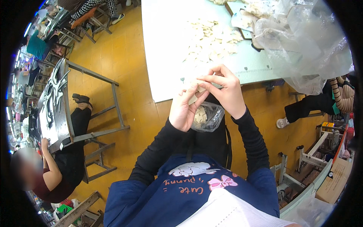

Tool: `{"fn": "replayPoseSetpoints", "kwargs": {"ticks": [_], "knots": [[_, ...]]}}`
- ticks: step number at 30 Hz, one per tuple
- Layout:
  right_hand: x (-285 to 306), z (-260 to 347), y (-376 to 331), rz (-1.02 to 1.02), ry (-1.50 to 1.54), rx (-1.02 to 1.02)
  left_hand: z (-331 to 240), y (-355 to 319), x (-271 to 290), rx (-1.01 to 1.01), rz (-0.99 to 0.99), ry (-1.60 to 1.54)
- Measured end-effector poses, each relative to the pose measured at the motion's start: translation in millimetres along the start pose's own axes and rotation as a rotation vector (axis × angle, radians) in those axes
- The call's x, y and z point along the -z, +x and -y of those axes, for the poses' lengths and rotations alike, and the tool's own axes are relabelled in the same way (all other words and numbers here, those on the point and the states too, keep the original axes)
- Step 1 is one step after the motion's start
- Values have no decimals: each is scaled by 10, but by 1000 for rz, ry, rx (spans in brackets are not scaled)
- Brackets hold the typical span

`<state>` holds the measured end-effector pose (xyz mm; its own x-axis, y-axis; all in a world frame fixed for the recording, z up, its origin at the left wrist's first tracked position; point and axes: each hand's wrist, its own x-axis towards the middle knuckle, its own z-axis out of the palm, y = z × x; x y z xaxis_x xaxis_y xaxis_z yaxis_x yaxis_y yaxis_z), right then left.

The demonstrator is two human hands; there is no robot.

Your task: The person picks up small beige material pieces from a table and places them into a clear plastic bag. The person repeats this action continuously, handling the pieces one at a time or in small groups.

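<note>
Both my hands meet in front of me, just off the near edge of the white table (162,56). Between the fingers of my left hand (184,109) is a small flat cream piece (193,99), pinched at its edge. My right hand (226,87) has its thumb and fingertips closed on the upper part of the same piece. What the piece is made of I cannot tell. Below my hands, at my lap, an open clear plastic bag (215,118) holds several similar cream pieces (200,116). Many more loose cream pieces (211,39) lie scattered on the table.
Crumpled clear plastic (302,45) covers the table's right part, over a dark-edged board (236,19). On the left, a person sits at a metal-legged table (56,109) with black cut pieces (55,90). A seated person's leg (304,108) and a sewing machine frame (310,157) are at right.
</note>
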<state>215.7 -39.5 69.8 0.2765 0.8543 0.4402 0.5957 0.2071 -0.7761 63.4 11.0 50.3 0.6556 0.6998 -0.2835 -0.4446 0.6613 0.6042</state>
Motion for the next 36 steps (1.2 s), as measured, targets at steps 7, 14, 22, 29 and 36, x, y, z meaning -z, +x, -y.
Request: {"fn": "replayPoseSetpoints", "kwargs": {"ticks": [7, 14, 22, 29, 36], "knots": [[-230, 187, -562, -49, 127, -259, 298, -388, 172, 9, -171, 1], [-423, 25, -1015, -56, 224, -448, 516, -491, 511, 135, -214, -20], [-342, -209, -1137, -170, 570, -704, 485, -517, 634, 189, -239, -10], [-272, -168, -1166, 61, 201, -633, 216, -500, 669, 247, -108, 93], [-256, 18, -1056, 96, 422, -627, 290, -505, 636, 288, 26, 155]]}}
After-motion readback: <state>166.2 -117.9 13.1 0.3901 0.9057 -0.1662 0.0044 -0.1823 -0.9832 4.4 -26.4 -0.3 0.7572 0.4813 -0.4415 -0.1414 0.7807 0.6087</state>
